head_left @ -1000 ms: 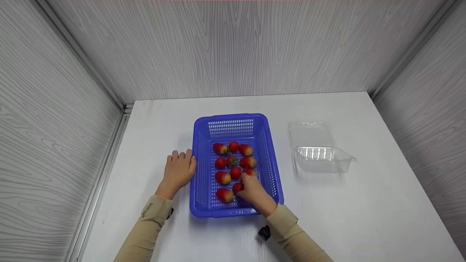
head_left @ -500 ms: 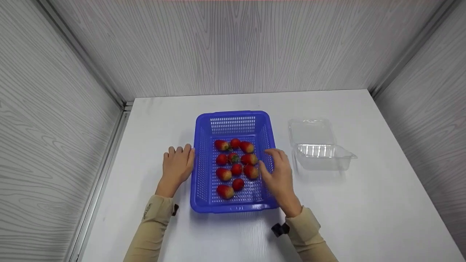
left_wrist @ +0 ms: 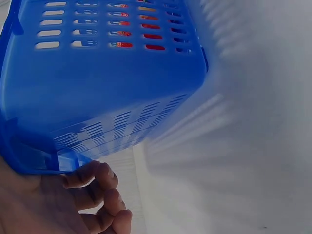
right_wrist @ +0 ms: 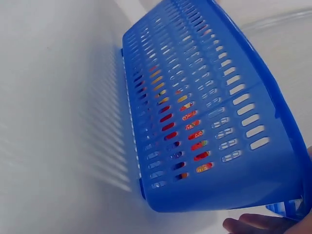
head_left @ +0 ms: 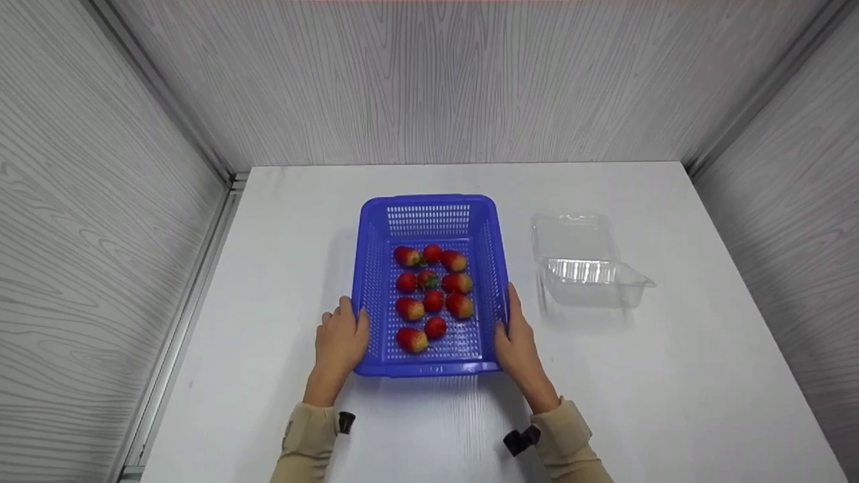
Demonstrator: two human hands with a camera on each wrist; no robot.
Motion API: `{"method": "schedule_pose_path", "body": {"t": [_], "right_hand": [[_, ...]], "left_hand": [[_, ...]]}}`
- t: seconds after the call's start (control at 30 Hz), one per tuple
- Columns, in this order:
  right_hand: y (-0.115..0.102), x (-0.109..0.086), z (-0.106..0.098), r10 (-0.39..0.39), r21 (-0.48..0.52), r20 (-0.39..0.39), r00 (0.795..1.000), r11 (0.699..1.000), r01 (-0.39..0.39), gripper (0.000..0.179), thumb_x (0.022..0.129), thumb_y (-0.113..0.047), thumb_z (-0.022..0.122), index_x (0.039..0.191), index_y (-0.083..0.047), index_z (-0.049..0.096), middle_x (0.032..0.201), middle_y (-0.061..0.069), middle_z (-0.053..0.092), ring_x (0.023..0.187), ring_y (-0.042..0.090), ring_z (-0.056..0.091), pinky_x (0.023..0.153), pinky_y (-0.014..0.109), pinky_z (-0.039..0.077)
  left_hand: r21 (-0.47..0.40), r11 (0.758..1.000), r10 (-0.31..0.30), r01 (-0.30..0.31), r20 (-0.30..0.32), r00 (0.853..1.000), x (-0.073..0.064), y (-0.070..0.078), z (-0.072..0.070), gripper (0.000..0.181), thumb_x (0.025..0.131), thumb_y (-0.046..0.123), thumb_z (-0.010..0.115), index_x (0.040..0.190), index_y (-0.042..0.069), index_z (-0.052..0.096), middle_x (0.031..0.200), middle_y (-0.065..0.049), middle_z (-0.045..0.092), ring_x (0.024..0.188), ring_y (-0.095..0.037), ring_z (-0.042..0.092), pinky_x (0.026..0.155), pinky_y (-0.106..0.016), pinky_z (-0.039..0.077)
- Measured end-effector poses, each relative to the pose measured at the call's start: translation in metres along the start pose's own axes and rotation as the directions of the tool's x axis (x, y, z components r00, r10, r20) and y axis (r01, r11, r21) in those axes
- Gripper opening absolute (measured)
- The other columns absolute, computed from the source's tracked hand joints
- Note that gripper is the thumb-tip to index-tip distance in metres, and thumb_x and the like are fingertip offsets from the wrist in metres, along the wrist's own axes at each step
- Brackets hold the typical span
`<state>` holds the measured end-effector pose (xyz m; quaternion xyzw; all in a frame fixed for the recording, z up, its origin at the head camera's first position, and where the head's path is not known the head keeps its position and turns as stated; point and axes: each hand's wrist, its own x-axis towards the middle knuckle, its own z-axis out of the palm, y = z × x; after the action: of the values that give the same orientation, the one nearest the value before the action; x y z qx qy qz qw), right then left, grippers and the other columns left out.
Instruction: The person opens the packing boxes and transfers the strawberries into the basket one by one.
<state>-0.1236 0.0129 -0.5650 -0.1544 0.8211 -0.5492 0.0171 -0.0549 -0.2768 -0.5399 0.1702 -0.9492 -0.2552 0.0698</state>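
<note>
A blue plastic basket (head_left: 429,199) with slotted walls stands in the middle of the white table in the head view. Several red strawberries (head_left: 411,340), some pale yellow at one end, lie in it in loose rows. My left hand (head_left: 339,342) grips the left rim near the front corner, thumb on top and fingers curled beneath, as the left wrist view shows. On the opposite side my right hand (head_left: 518,345) holds the right rim, its thumb inside and fingers along the outer wall. Most of the right fingers are out of the right wrist view.
To the right of the basket, a clear plastic clamshell box (head_left: 594,285) lies with its lid (head_left: 572,237) folded back. Wood-grain panels (head_left: 429,87) enclose the table (head_left: 671,376) at the back and both sides.
My right hand has left the strawberries, moved right and taken hold of the basket's right rim. My left hand has slid toward the front and now grips the left rim.
</note>
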Motion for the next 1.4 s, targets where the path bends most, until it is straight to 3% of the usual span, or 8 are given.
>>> {"method": "schedule_pose_path", "body": {"t": [0.2, 0.43, 0.7, 0.9, 1.07, 1.4], "right_hand": [[-0.007, 0.013, 0.001, -0.027, 0.011, -0.007, 1.0, 1.0, 0.027, 0.068, 0.095, 0.005, 0.038, 0.157, 0.0, 0.011, 0.158, 0.024, 0.027, 0.144, 0.038, 0.029, 0.115, 0.049, 0.022], [-0.012, 0.019, 0.001, -0.033, 0.0, -0.023, 0.999, 0.999, 0.033, 0.068, 0.094, 0.005, 0.039, 0.156, 0.001, 0.013, 0.156, 0.024, 0.03, 0.142, 0.038, 0.033, 0.115, 0.048, 0.024], [-0.013, 0.032, -0.001, -0.164, -0.206, -0.123, 0.979, 0.969, 0.136, 0.059, 0.091, 0.001, 0.052, 0.147, 0.006, 0.036, 0.141, 0.025, 0.046, 0.129, 0.037, 0.047, 0.11, 0.046, 0.033], [-0.009, 0.034, -0.007, -0.147, -0.166, -0.14, 0.979, 0.978, 0.123, 0.053, 0.091, 0.005, 0.049, 0.144, 0.006, 0.042, 0.142, 0.025, 0.048, 0.133, 0.037, 0.045, 0.112, 0.044, 0.031], [-0.006, 0.025, -0.006, -0.079, -0.109, -0.127, 0.989, 0.992, 0.065, 0.053, 0.094, 0.004, 0.047, 0.146, 0.006, 0.039, 0.147, 0.024, 0.045, 0.137, 0.035, 0.041, 0.114, 0.041, 0.028], [0.0, -0.001, 0.004, -0.062, -0.064, -0.127, 0.99, 0.997, 0.054, 0.054, 0.094, 0.004, 0.046, 0.147, 0.005, 0.038, 0.147, 0.023, 0.045, 0.137, 0.033, 0.042, 0.113, 0.04, 0.029]], "left_hand": [[0.01, 1.0, -0.002, 0.002, 0.01, 1.0, 0.017, 0.004, -0.009, 0.035, 0.103, 0.028, 0.039, 0.117, -0.003, 0.047, 0.092, -0.021, 0.063, 0.08, -0.036, 0.053, 0.072, -0.05, 0.043], [0.023, 1.0, -0.007, 0.007, 0.015, 1.0, 0.02, 0.005, -0.012, 0.034, 0.103, 0.03, 0.038, 0.114, -0.002, 0.047, 0.091, -0.021, 0.063, 0.083, -0.037, 0.054, 0.075, -0.051, 0.043], [0.016, 0.999, -0.032, 0.031, 0.044, 0.999, 0.024, 0.01, -0.014, 0.044, 0.104, 0.03, 0.034, 0.129, -0.006, 0.042, 0.106, -0.026, 0.064, 0.096, -0.042, 0.055, 0.085, -0.054, 0.041], [0.004, 1.0, -0.022, 0.022, 0.045, 0.999, 0.026, 0.014, -0.009, 0.046, 0.104, 0.03, 0.034, 0.131, -0.006, 0.042, 0.109, -0.028, 0.063, 0.1, -0.044, 0.055, 0.087, -0.056, 0.041], [0.011, 1.0, -0.025, 0.025, 0.063, 0.998, 0.021, 0.01, -0.005, 0.045, 0.104, 0.03, 0.035, 0.13, -0.006, 0.043, 0.11, -0.028, 0.063, 0.101, -0.044, 0.056, 0.087, -0.056, 0.041], [0.03, 0.999, -0.027, 0.025, 0.056, 0.998, 0.0, -0.002, 0.0, 0.045, 0.104, 0.031, 0.036, 0.13, -0.005, 0.045, 0.112, -0.027, 0.064, 0.101, -0.044, 0.055, 0.088, -0.056, 0.04]]}}
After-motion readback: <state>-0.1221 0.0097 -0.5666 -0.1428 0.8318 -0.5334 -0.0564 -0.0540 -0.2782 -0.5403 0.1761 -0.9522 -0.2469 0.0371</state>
